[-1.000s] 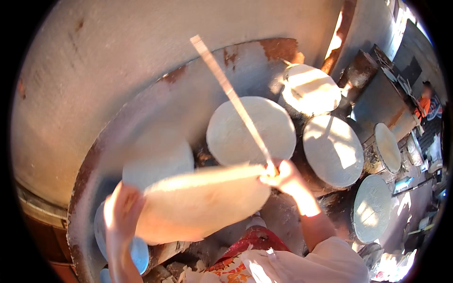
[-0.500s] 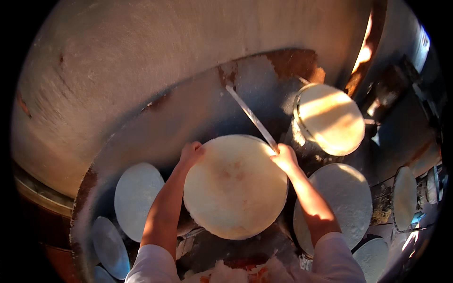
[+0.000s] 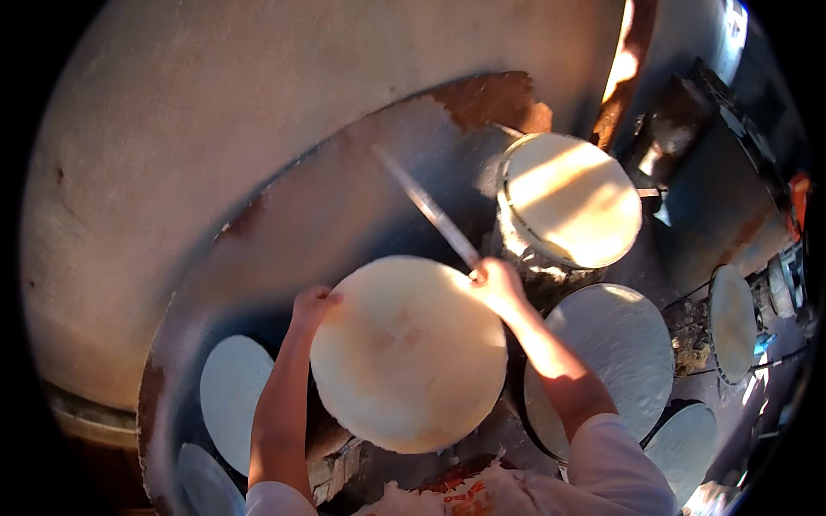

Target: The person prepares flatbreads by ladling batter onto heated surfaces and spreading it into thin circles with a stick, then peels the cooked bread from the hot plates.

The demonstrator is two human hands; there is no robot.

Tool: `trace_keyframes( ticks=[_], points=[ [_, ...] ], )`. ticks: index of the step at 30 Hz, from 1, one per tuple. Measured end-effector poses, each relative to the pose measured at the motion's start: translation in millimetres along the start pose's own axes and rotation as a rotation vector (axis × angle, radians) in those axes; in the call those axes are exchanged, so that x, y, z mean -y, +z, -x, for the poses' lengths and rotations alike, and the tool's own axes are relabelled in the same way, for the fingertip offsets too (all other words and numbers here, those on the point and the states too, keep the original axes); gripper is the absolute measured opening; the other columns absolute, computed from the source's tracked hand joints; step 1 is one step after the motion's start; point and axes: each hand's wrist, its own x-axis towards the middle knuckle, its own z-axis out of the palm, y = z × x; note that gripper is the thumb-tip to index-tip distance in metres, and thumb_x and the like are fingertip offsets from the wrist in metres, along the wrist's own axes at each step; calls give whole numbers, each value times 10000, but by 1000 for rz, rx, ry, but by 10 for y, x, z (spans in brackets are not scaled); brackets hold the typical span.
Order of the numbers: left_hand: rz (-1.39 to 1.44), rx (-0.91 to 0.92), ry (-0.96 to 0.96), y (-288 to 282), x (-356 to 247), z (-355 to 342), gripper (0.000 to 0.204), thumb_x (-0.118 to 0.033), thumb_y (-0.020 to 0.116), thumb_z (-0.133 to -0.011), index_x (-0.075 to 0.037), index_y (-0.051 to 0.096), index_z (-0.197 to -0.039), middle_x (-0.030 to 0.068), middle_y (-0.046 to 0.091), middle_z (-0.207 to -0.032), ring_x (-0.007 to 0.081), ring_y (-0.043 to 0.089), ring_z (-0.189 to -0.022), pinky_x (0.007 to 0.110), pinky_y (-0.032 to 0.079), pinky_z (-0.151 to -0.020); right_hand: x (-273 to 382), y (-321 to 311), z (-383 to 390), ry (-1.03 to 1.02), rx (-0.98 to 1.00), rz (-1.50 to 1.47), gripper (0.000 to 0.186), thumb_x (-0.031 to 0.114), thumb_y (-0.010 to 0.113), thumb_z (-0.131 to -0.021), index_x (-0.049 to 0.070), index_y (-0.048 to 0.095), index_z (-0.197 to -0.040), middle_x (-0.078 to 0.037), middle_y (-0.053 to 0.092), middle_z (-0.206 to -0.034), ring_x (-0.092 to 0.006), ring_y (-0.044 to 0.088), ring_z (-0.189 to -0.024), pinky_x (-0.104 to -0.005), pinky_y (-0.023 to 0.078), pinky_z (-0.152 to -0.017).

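Observation:
A large round cream-coloured disc (image 3: pixel 409 361), with faint brownish stains near its middle, is in front of me. My left hand (image 3: pixel 315 308) is closed at its upper left edge, the thumb over the rim. At its upper right edge, my right hand (image 3: pixel 497 284) is closed around a long, flat, pale stick (image 3: pixel 426 206), which points up and left. Whether the right fingers also grip the disc's rim is hidden. What lies under the disc cannot be seen.
Beyond the right hand stands another pale disc (image 3: pixel 572 202) with a dark-edged rim, partly sunlit. Greyish round discs lie right (image 3: pixel 611 361) and left (image 3: pixel 234 400) of my arms. A curved brownish wall (image 3: pixel 258 103) rises ahead. Farther right stands a smaller rimmed disc (image 3: pixel 733 325).
The view has shifted, so the far rimmed disc appears farther left. Both hands stay at the large disc's edge, and the right keeps the stick.

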Motion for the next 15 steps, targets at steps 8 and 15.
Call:
trace_keyframes(
  ticks=[8, 15],
  points=[
    [-192, -313, 633, -145, -1049, 1834, 108, 41, 652, -656, 14, 564, -712, 76, 538, -790, 174, 540, -731, 247, 434, -641, 149, -567, 432, 15, 171, -575, 162, -11, 652, -728, 3, 537, -841, -54, 579, -691, -101, 525, -494, -234, 425, -444],
    [141, -261, 614, -544, -1546, 2313, 66, 7, 576, -745, -16, 519, -772, 48, 584, -787, 104, 533, -720, 237, 445, -659, 590, -1403, 993, -77, 225, -722, 312, -5, 651, -734, 100, 366, -663, -17, 495, -620, -118, 509, -441, -250, 410, -397]
  ],
)
